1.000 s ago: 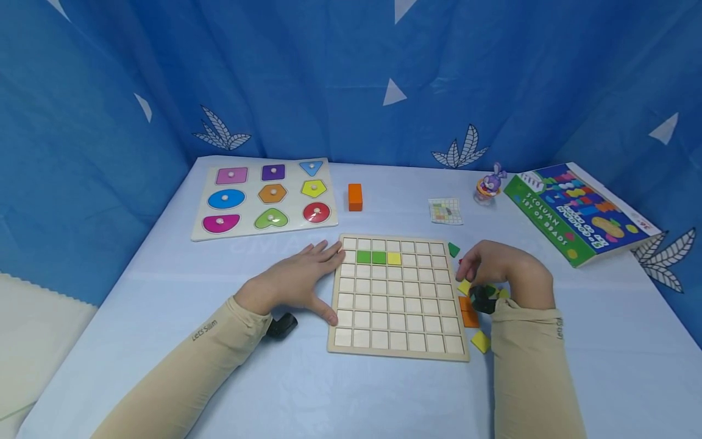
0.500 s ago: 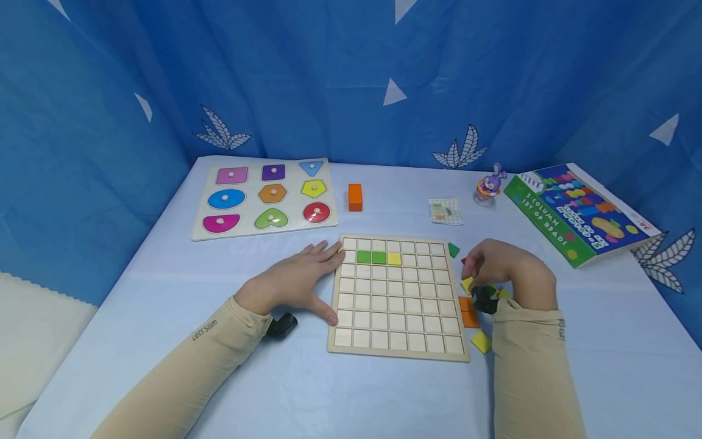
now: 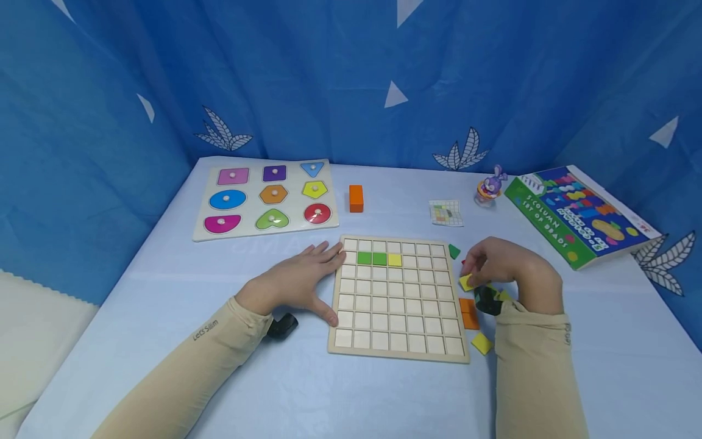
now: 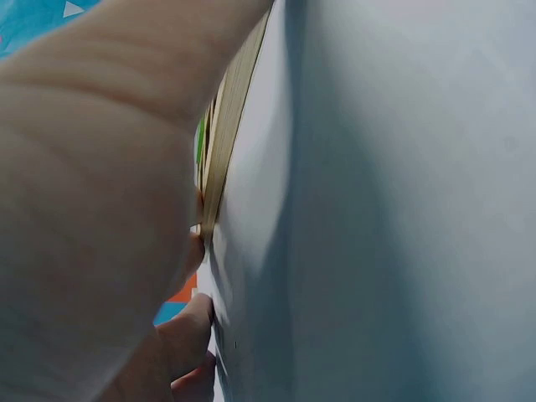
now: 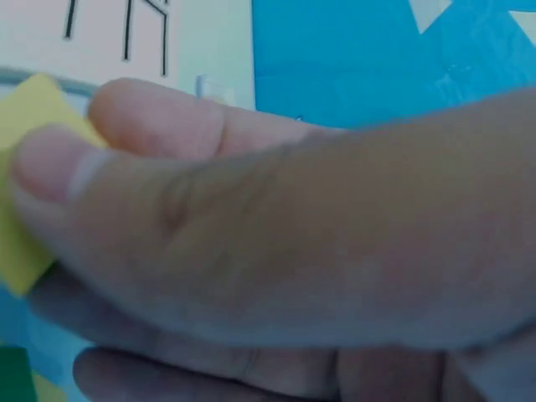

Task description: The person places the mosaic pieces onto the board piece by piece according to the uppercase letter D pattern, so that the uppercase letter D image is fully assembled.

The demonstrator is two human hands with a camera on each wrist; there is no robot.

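My left hand lies with spread fingers along the left edge of a wooden grid board, fingertips and thumb touching its frame. In the left wrist view the board's side shows past the hand. Two green tiles and one yellow square sit side by side in the board's second row. Right of the board, my right hand pinches a yellow square tile. In the right wrist view the thumb presses on that tile, its fingers partly hidden behind.
Beside the right hand lie orange tiles, a yellow tile and a green triangle; others are partly hidden. Farther back are a shape puzzle, an orange block, a pattern card, a rabbit figure and a box.
The right hand has shifted slightly to the right and away from the board, and its fingers now pinch the yellow tile. The left hand has stayed in place.
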